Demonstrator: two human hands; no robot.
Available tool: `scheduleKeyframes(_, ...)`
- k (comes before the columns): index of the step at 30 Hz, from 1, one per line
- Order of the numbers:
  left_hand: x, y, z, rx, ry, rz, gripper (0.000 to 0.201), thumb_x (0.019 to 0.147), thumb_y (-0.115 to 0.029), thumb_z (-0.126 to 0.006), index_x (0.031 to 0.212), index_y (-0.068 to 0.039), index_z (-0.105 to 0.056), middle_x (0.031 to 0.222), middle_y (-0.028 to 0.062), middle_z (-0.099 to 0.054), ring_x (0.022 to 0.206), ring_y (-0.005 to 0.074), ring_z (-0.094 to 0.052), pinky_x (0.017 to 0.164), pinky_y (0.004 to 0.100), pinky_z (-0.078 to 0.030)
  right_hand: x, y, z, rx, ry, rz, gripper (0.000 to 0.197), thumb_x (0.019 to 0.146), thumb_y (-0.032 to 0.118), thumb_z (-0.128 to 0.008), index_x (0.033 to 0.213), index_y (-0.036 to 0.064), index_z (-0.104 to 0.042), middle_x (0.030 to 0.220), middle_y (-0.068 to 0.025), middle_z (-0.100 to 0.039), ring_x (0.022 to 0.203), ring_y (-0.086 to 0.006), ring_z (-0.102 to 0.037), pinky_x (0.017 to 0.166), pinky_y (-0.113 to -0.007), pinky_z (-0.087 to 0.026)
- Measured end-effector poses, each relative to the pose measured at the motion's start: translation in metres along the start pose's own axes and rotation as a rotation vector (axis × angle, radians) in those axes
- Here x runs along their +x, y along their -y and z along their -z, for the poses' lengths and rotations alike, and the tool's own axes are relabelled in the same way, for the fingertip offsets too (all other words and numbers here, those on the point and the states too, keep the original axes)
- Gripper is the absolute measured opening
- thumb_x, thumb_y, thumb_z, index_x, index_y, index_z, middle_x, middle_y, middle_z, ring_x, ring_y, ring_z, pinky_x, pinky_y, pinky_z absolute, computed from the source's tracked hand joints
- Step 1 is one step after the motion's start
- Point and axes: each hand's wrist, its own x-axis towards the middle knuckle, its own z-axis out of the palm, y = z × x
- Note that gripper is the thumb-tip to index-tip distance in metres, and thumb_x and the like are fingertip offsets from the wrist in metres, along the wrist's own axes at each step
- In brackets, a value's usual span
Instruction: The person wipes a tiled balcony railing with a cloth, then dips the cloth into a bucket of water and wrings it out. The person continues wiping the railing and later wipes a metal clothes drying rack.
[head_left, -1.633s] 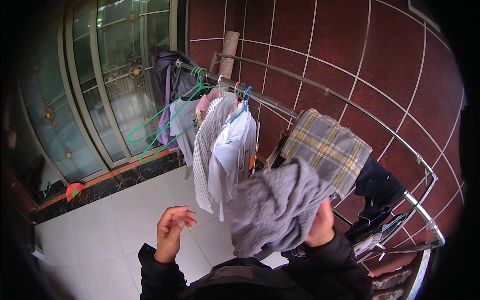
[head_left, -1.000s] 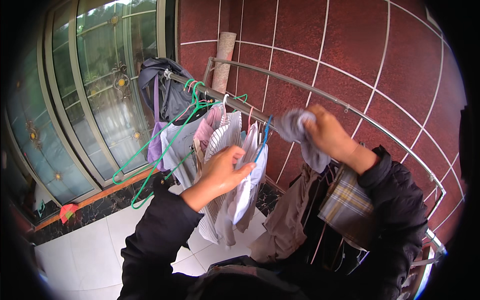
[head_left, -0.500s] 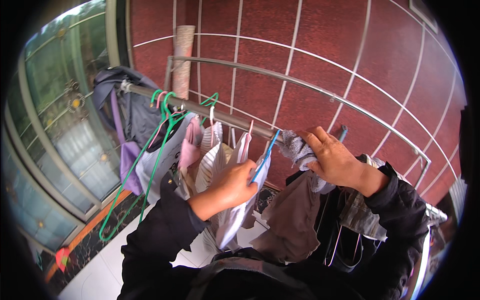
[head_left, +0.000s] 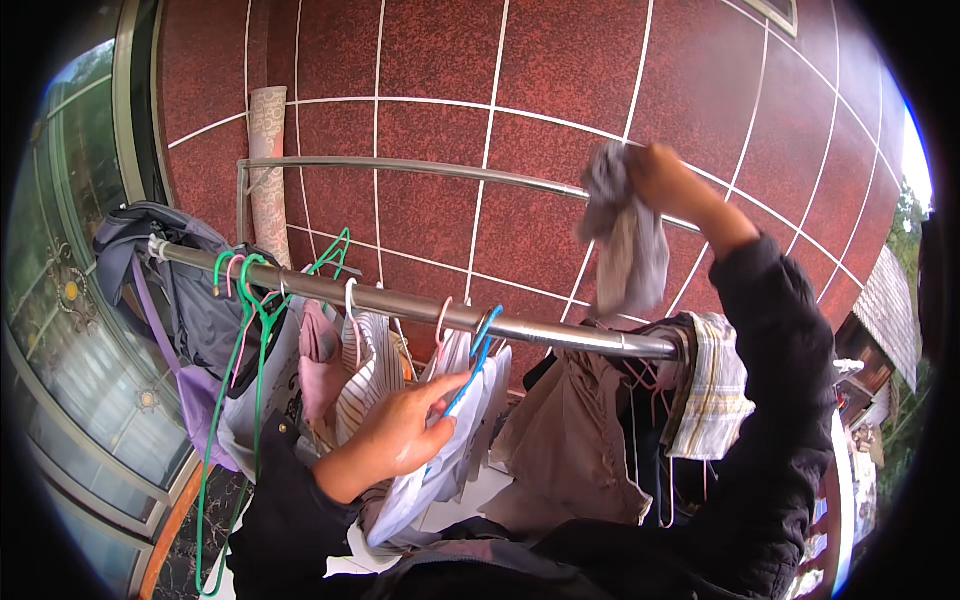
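In my right hand is a crumpled grey cloth, gripped at its top and hanging loose above the metal clothes rail. The hand and cloth are slightly smeared by motion. My left hand is lower, with thumb and fingers closed on a blue clothes hanger hooked over the rail. Right beside it hangs a pale lilac-white garment. A pink hanger is just left of the blue one. Brown ruffled clothing hangs to the right.
Green hangers, a striped garment and a grey backpack crowd the rail's left part. A checked cloth drapes over its right end. Behind runs a second metal bar before a red tiled wall. Glass doors stand left.
My right hand has lifted the grey cloth up off the rail, away from me. My left hand stays at the blue hanger. The view has shifted to the right.
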Motion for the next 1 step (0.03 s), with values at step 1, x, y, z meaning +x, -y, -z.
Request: scheduleKeyframes(1, 0.0078, 0.0111, -0.0075, -0.002, 0.052, -0.038, 0.062, 0.086, -0.010, -0.066, 0.146, -0.010, -0.049, 0.102, 0.0126, -0.066, 0.076, 0.0179, -0.065, 0.072, 0.0316, -0.052, 0.0226, -0.0253, 0.0019, -0.266, -0.165, 0.132, 0.015, 0.093, 0.012, -0.059, 0.101, 0.0028, -0.067, 0.090, -0.0260, -0.069, 0.088, -0.0412, -0.070, 0.074, -0.047, -0.055)
